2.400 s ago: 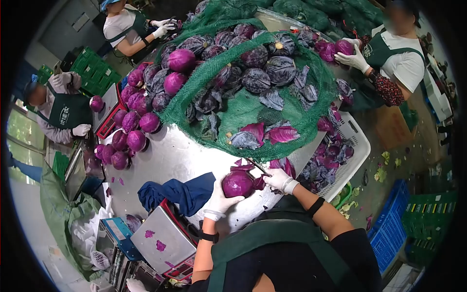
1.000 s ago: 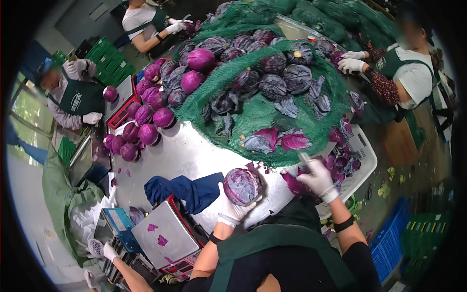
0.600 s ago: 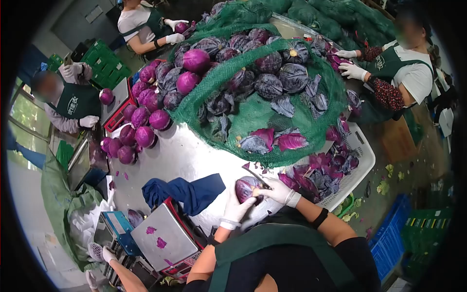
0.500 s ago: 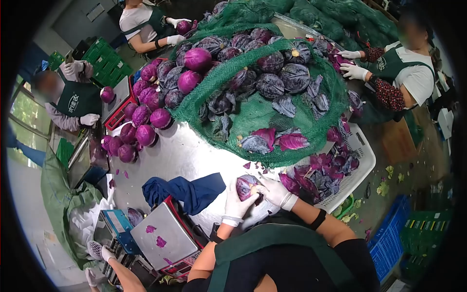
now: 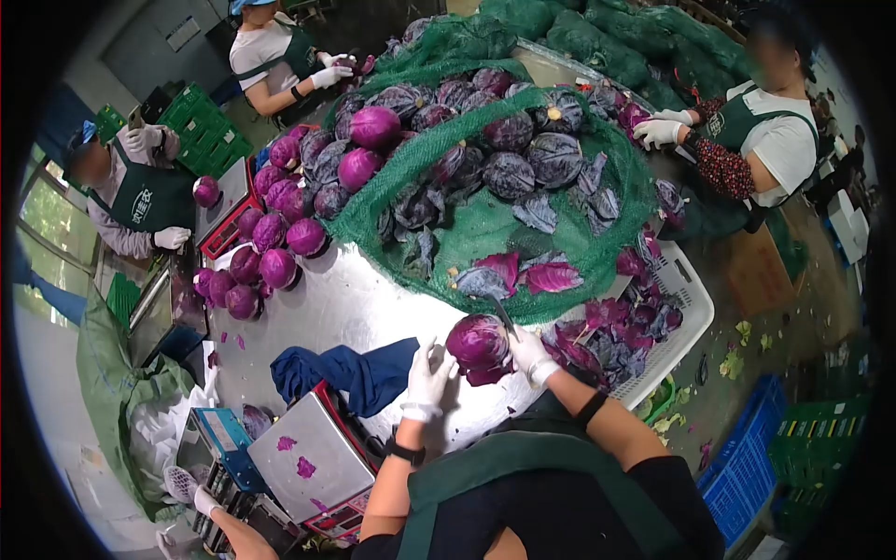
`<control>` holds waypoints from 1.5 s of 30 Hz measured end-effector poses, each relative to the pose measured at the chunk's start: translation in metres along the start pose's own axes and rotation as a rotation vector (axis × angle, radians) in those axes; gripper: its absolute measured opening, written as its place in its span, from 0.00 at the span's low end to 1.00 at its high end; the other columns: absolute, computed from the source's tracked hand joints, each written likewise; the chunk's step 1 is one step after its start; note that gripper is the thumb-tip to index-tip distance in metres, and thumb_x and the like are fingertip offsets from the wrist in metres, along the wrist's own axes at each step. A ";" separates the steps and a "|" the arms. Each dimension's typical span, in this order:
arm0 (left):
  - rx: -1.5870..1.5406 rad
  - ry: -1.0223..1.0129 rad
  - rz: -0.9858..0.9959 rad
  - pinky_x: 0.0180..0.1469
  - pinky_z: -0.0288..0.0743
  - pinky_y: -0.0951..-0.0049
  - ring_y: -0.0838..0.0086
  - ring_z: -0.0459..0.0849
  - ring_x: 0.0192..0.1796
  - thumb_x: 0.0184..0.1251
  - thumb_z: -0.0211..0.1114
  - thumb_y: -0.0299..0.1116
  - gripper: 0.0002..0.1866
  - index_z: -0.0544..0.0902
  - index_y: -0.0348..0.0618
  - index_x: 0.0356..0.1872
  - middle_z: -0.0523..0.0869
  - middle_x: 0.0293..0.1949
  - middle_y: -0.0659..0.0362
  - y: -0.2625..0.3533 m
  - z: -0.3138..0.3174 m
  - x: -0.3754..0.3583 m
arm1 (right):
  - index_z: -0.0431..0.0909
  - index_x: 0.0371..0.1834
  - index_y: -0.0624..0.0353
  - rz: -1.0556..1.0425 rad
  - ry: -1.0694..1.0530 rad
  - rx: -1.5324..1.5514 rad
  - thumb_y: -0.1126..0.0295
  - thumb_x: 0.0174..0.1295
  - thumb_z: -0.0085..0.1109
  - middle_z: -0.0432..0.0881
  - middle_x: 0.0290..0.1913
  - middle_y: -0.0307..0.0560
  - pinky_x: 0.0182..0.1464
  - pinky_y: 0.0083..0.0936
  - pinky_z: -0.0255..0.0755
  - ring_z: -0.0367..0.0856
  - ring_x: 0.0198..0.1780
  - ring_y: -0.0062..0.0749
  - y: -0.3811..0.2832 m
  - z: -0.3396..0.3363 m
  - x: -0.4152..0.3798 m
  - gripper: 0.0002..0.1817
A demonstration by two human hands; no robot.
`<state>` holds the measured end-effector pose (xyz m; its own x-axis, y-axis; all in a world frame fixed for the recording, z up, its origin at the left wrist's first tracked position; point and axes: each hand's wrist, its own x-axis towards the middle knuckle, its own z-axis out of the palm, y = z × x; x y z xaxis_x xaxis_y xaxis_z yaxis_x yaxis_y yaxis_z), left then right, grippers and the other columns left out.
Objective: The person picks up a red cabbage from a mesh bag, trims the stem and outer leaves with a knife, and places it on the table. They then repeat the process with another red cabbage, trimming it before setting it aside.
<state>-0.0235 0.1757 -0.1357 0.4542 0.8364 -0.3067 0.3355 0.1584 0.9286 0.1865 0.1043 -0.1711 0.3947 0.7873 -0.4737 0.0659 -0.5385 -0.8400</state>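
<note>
A red cabbage (image 5: 477,345) sits on the metal table in front of me, glossy purple, with loose leaf edges at its base. To its left is my left hand (image 5: 430,377), white-gloved, its fingers apart and holding nothing. On the other side my gloved right hand (image 5: 532,357) is closed around a knife (image 5: 504,315), whose dark blade points up and away beside the cabbage. The handle is mostly hidden in the glove. Beyond lies a green mesh bag (image 5: 420,264), spread around several dark unpeeled cabbages (image 5: 509,175).
A white crate (image 5: 693,280) of leaf trimmings stands at right. Left are a blue cloth (image 5: 364,373), a weighing scale (image 5: 313,455) and several peeled cabbages (image 5: 277,268) on the metal table (image 5: 350,303). Co-workers stand at the left (image 5: 145,187), back (image 5: 275,56) and right (image 5: 770,131).
The cabbage, earlier between both hands with its pale stem end showing, now shows its purple side. My left hand has moved away leftward and opened. The knife blade now points up.
</note>
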 end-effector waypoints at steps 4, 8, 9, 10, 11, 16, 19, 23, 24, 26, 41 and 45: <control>0.211 0.143 0.215 0.60 0.67 0.65 0.59 0.69 0.61 0.43 0.76 0.42 0.53 0.52 0.34 0.68 0.62 0.63 0.41 0.026 0.027 -0.016 | 0.72 0.39 0.53 -0.452 0.177 -0.445 0.62 0.61 0.48 0.79 0.29 0.55 0.32 0.42 0.74 0.80 0.28 0.49 -0.018 0.010 -0.032 0.09; 0.024 0.344 0.137 0.61 0.65 0.68 0.61 0.71 0.58 0.42 0.77 0.41 0.49 0.59 0.31 0.63 0.69 0.57 0.43 0.012 0.028 0.003 | 0.71 0.40 0.51 -0.500 0.119 -0.503 0.63 0.61 0.47 0.79 0.24 0.52 0.29 0.43 0.72 0.80 0.27 0.49 -0.051 0.019 -0.038 0.08; -0.016 0.334 0.065 0.60 0.66 0.67 0.61 0.72 0.57 0.42 0.77 0.42 0.48 0.60 0.32 0.62 0.70 0.55 0.43 0.021 0.023 0.003 | 0.71 0.40 0.52 -0.459 0.151 -0.451 0.63 0.61 0.47 0.79 0.23 0.51 0.30 0.43 0.72 0.80 0.28 0.49 -0.057 0.020 -0.035 0.09; -0.066 0.343 0.032 0.58 0.68 0.69 0.64 0.74 0.54 0.44 0.76 0.40 0.43 0.63 0.33 0.59 0.73 0.53 0.46 0.031 0.020 0.002 | 0.71 0.44 0.52 -0.429 0.182 -0.340 0.63 0.62 0.46 0.79 0.20 0.51 0.31 0.41 0.72 0.80 0.28 0.48 -0.047 0.022 -0.019 0.11; -0.100 0.336 0.044 0.57 0.69 0.70 0.66 0.74 0.52 0.44 0.76 0.40 0.41 0.64 0.34 0.58 0.74 0.51 0.47 0.006 0.014 0.012 | 0.72 0.45 0.52 -0.212 0.002 -0.122 0.63 0.61 0.47 0.78 0.22 0.52 0.31 0.37 0.71 0.79 0.27 0.45 -0.043 0.018 -0.006 0.11; -0.350 0.231 0.058 0.55 0.70 0.70 0.68 0.73 0.52 0.46 0.76 0.35 0.39 0.63 0.37 0.57 0.72 0.51 0.51 -0.021 0.000 0.015 | 0.72 0.34 0.56 -0.029 0.123 0.248 0.69 0.61 0.52 0.68 0.17 0.36 0.18 0.20 0.64 0.67 0.16 0.18 0.010 -0.022 -0.005 0.04; -0.376 0.138 0.065 0.55 0.71 0.70 0.68 0.72 0.52 0.47 0.74 0.33 0.38 0.61 0.36 0.58 0.71 0.51 0.50 -0.008 0.000 0.007 | 0.70 0.31 0.59 -0.345 0.377 -0.475 0.69 0.60 0.51 0.74 0.17 0.43 0.22 0.27 0.69 0.75 0.19 0.26 0.084 -0.105 -0.010 0.06; -0.359 0.106 -0.003 0.54 0.72 0.70 0.67 0.73 0.52 0.47 0.75 0.33 0.39 0.60 0.35 0.58 0.71 0.51 0.49 -0.002 0.017 0.008 | 0.73 0.36 0.54 -0.078 0.612 -0.544 0.59 0.51 0.64 0.78 0.25 0.52 0.29 0.35 0.72 0.79 0.25 0.41 0.032 -0.164 -0.068 0.15; -0.407 0.130 -0.040 0.54 0.72 0.70 0.67 0.73 0.52 0.47 0.75 0.33 0.40 0.60 0.34 0.58 0.71 0.51 0.48 0.010 0.027 0.004 | 0.74 0.36 0.55 -0.154 0.560 -0.524 0.59 0.49 0.67 0.77 0.23 0.50 0.29 0.34 0.72 0.78 0.25 0.39 0.008 -0.154 -0.077 0.17; -0.471 0.152 -0.073 0.53 0.73 0.70 0.68 0.74 0.51 0.46 0.76 0.34 0.41 0.60 0.33 0.58 0.71 0.51 0.48 0.008 0.044 0.003 | 0.75 0.35 0.56 -0.286 0.380 -0.392 0.58 0.45 0.70 0.74 0.21 0.47 0.29 0.32 0.72 0.76 0.24 0.37 -0.015 -0.113 -0.081 0.19; -0.398 0.128 0.062 0.53 0.73 0.70 0.68 0.72 0.52 0.45 0.76 0.31 0.42 0.57 0.33 0.59 0.70 0.51 0.49 0.010 0.064 -0.001 | 0.74 0.26 0.60 -0.393 0.054 -0.393 0.59 0.55 0.59 0.76 0.21 0.48 0.34 0.32 0.71 0.76 0.25 0.38 -0.040 -0.022 -0.056 0.14; -0.554 0.157 0.035 0.51 0.75 0.68 0.69 0.73 0.51 0.52 0.70 0.27 0.36 0.57 0.40 0.60 0.69 0.51 0.48 0.012 0.049 0.001 | 0.73 0.27 0.58 0.012 -0.143 0.064 0.64 0.57 0.56 0.73 0.19 0.37 0.22 0.23 0.66 0.71 0.18 0.21 -0.022 -0.039 -0.044 0.09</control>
<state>0.0209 0.1524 -0.1353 0.3150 0.9074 -0.2782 -0.1790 0.3447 0.9215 0.2036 0.0695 -0.1215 0.2604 0.8181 -0.5127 0.0013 -0.5313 -0.8472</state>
